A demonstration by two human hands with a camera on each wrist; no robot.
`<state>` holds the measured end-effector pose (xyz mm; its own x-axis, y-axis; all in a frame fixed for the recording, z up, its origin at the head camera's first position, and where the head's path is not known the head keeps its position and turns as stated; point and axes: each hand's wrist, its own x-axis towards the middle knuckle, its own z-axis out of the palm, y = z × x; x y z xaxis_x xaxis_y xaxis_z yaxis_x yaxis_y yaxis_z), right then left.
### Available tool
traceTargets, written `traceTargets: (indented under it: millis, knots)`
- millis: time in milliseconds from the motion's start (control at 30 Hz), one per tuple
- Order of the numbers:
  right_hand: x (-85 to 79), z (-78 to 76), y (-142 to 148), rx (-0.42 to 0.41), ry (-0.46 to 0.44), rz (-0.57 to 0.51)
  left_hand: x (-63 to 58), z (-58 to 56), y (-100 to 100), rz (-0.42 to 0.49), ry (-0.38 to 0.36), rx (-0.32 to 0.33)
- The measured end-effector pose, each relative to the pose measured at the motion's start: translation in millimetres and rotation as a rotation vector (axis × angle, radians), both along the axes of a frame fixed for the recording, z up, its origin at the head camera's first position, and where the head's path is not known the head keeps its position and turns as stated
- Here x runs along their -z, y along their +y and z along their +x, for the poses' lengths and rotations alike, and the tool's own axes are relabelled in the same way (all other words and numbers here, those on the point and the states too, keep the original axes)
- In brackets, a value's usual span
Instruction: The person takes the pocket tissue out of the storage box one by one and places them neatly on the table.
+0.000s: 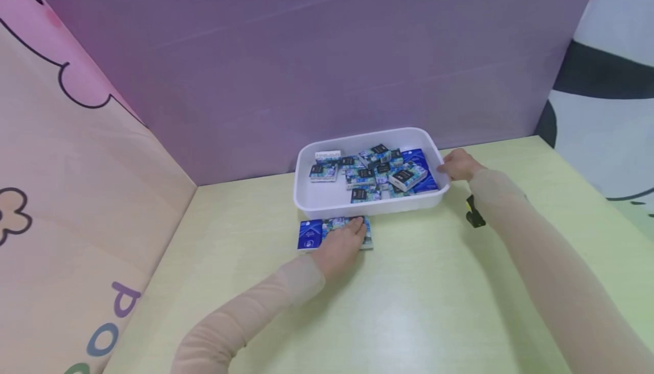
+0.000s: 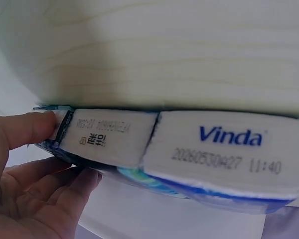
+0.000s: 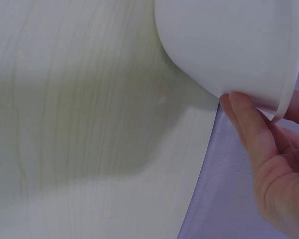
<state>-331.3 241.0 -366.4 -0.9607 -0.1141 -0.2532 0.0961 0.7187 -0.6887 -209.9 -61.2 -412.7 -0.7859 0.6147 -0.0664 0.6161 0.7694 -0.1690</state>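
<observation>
Row of tissue packs lies crosswise, left hand right on it, tray just beyond

Here's the thing that counts: a short row on the table (image 1: 434, 283), the blue Vinda tissue pack (image 1: 309, 234) at its left end and floral-print tissue packs (image 1: 368, 242) filling the right, side by side. Its long axis runs left to right, very nearly along the near wall of the white plastic tray (image 1: 375, 208), and the row lies just in front of that wall; whether the two touch, I can't tell.

In from the near side comes the left hand (image 1: 339, 249), and it's by far the closer of the two! It pinches the floral end, thumb against the pack's side, fingers stretched over the printed face, with the blue end jutting out past the hand to the left.

Over to the far right, the right hand (image 1: 458, 165) pinches the tray's right-hand rim, fingers against the outside wall, the tray's full length off from the blue end.

Inside the tray, it's a jumble: loose floral packs (image 1: 360, 176) lying at all angles, one perched aslant on its neighbours, and blue packaging (image 1: 431, 181) along the right wall. Behind it all, the purple backdrop (image 1: 332, 67).
</observation>
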Motion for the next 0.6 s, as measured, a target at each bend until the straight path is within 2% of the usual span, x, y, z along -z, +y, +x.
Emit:
traceTargets:
  millis: [200, 600]
  knots:
    - [-0.2, 0.6, -1.1, 0.007, -0.016, 0.001, -2.6, -0.6, 0.0, -0.002, -0.037, -0.025]
    - [-0.5, 1.0, 0.2, -0.001, -0.012, -0.008, -5.0, -1.0, -1.9, 0.038, 0.0, 0.026]
